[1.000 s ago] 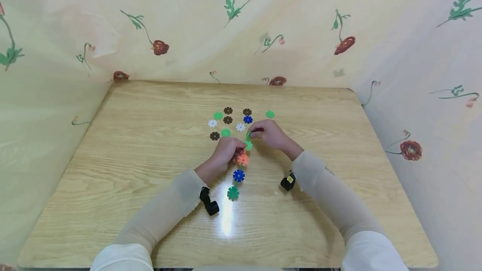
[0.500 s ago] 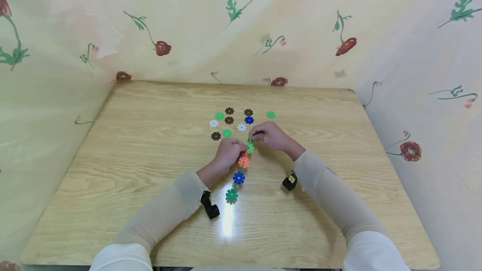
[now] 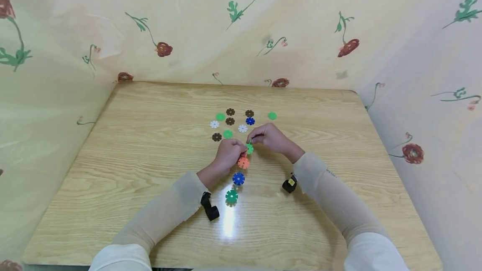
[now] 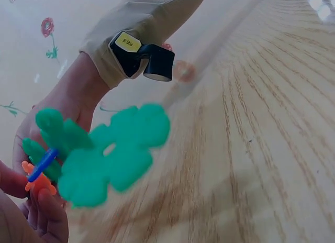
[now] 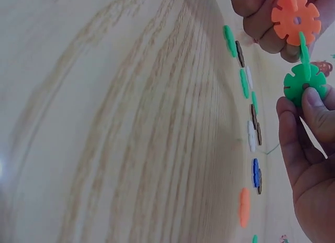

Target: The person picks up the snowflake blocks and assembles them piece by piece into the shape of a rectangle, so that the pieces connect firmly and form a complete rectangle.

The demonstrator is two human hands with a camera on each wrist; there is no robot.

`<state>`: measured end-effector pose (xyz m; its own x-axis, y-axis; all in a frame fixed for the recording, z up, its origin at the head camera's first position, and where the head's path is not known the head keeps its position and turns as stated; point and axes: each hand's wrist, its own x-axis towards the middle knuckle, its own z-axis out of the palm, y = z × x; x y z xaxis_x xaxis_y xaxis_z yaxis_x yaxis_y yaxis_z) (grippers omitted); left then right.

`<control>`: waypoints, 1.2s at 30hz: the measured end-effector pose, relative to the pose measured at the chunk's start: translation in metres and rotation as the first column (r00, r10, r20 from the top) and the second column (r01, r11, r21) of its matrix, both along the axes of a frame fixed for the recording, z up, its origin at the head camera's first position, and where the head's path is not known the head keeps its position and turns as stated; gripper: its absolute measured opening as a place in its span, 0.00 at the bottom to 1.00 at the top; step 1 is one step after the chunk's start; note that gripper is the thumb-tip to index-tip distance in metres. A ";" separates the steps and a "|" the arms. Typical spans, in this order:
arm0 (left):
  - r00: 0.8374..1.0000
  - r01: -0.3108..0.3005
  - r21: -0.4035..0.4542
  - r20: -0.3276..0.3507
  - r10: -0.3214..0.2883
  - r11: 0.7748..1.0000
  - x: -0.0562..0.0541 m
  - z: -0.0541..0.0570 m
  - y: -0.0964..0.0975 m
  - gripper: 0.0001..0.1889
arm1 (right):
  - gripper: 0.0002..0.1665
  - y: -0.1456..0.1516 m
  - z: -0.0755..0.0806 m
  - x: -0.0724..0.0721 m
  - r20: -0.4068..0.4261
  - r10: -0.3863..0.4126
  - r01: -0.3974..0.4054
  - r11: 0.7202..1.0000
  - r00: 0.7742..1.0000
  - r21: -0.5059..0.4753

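Note:
A chain of slotted interlocking discs runs between my hands toward me. In the head view it shows a light green disc (image 3: 250,149), an orange disc (image 3: 243,162), a blue disc (image 3: 238,178) and a dark green disc (image 3: 231,196) at the near end. My left hand (image 3: 227,154) pinches the chain beside the orange disc. Farther along, my right hand (image 3: 272,137) holds the far end; in the right wrist view its thumb and fingers pinch a green disc (image 5: 296,86). The dark green disc (image 4: 112,154) looms large in the left wrist view.
Loose discs lie beyond my hands, among them a brown one (image 3: 216,137), a white one (image 3: 242,129), a blue one (image 3: 250,121) and a light green one (image 3: 272,116). The right wrist view also shows a loose orange disc (image 5: 244,207). Flowered cloth (image 3: 188,32) borders the table.
Both hands and the chain have shifted slightly toward me. The green piece at my right fingertips shows less now. The loose discs stay in place, and the head view has shifted a little.

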<state>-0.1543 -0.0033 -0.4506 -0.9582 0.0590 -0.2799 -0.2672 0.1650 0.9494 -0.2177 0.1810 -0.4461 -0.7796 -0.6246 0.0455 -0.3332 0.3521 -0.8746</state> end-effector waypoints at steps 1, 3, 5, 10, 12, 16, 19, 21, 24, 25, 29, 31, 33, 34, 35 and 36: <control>1.000 -0.005 -0.003 0.001 0.005 1.000 0.000 0.000 0.000 0.05 | 0.09 -0.001 0.000 0.000 0.002 -0.001 0.001 1.000 1.000 -0.001; 1.000 -0.012 -0.014 0.004 0.012 1.000 -0.001 -0.001 0.000 0.06 | 0.09 -0.001 -0.001 0.000 0.006 -0.002 0.002 1.000 1.000 -0.001; 1.000 -0.019 -0.027 0.009 0.019 0.999 -0.002 -0.002 0.000 0.06 | 0.10 -0.001 -0.001 -0.001 0.010 0.003 -0.003 1.000 1.000 0.011; 0.999 -0.025 -0.021 0.027 0.025 0.999 -0.002 0.000 -0.002 0.05 | 0.15 0.007 0.002 -0.009 -0.049 -0.053 0.059 0.989 0.997 0.138; 0.999 -0.024 -0.003 0.032 0.024 1.000 -0.002 0.000 -0.003 0.05 | 0.17 0.014 0.002 -0.016 -0.102 -0.136 0.155 0.965 0.986 0.211; 0.999 -0.015 0.053 0.047 0.012 0.998 -0.003 -0.004 -0.005 0.06 | 0.18 0.030 0.000 -0.024 -0.161 -0.271 0.312 0.881 0.949 0.356; 0.997 -0.014 0.121 0.080 0.004 0.993 -0.004 -0.008 -0.005 0.08 | 0.22 0.035 -0.004 -0.024 -0.170 -0.244 0.296 0.833 0.955 0.467; 0.994 -0.017 0.165 0.106 -0.001 0.986 -0.005 -0.010 -0.004 0.08 | 0.23 0.034 -0.007 -0.022 -0.176 -0.211 0.273 0.810 0.962 0.518; 0.991 -0.021 0.204 0.134 -0.007 0.979 -0.006 -0.013 -0.004 0.08 | 0.19 0.028 -0.013 -0.019 -0.187 -0.193 0.266 0.792 0.963 0.550; 0.991 -0.020 0.209 0.137 -0.009 0.978 -0.006 -0.014 -0.003 0.08 | 0.17 0.026 -0.014 -0.018 -0.189 -0.200 0.273 0.789 0.961 0.551; 0.990 -0.023 0.215 0.142 -0.008 0.976 -0.007 -0.017 -0.003 0.07 | 0.10 0.017 -0.015 -0.017 -0.169 -0.232 0.287 0.798 0.958 0.529; 0.990 -0.023 0.216 0.144 -0.009 0.976 -0.008 -0.018 -0.003 0.07 | 0.08 0.014 -0.015 -0.017 -0.148 -0.242 0.284 0.818 0.959 0.500; 0.989 -0.021 0.221 0.145 -0.012 0.975 -0.009 -0.019 -0.004 0.07 | 0.05 0.011 -0.015 -0.017 -0.135 -0.249 0.283 0.841 0.959 0.461; 0.989 -0.017 0.224 0.146 -0.017 0.974 -0.010 -0.019 -0.004 0.07 | 0.04 0.010 -0.014 -0.017 -0.122 -0.256 0.283 0.855 0.959 0.434; 0.989 -0.012 0.229 0.144 -0.021 0.973 -0.011 -0.019 -0.004 0.07 | 0.04 0.009 -0.014 -0.017 -0.115 -0.263 0.287 0.866 0.958 0.409; 0.990 -0.008 0.229 0.140 -0.025 0.973 -0.011 -0.019 -0.005 0.07 | 0.04 0.008 -0.014 -0.017 -0.112 -0.270 0.293 0.873 0.956 0.390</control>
<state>-0.1655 -0.0080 -0.4700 -0.9090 0.1454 -0.3906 -0.4009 -0.0489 0.9148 -0.2343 0.1894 -0.4605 -0.9286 -0.3530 -0.1144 -0.2091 0.7525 -0.6246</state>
